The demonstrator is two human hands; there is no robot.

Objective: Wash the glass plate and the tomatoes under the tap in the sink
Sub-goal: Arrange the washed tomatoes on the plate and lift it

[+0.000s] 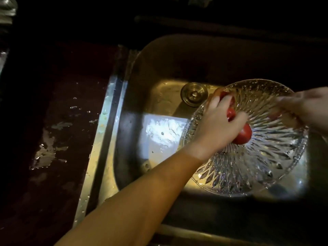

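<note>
At the far left lies a dark worktop (pixel 53 107), wet, with shallow puddles of water catching the light. Just to its right runs the steel edge of the sink (pixel 159 68), splashed with drops. The basin is lit from above, and a bright patch shines on its wet floor. Near the back of the floor sits a round metal drain plug (pixel 194 94), just beside the rim of the glass plate.

The left arm reaches in from the lower left across the front edge of the sink. The left hand (pixel 218 125) hovers over the left part of the plate with its fingers curled round red tomatoes (pixel 244 134). One tomato shows below the palm close to the middle of the plate, and more red peeps out between the fingers higher up. How many it holds is not clear.

The glass plate (pixel 257 166) is large, clear and cut in a ray pattern. It fills the right side of the basin and is wet with drops.

At the right edge the right hand (pixel 305 107) comes in over the plate's far right side. It is badly blurred, so I cannot tell whether its fingers grip anything or are spread.
</note>
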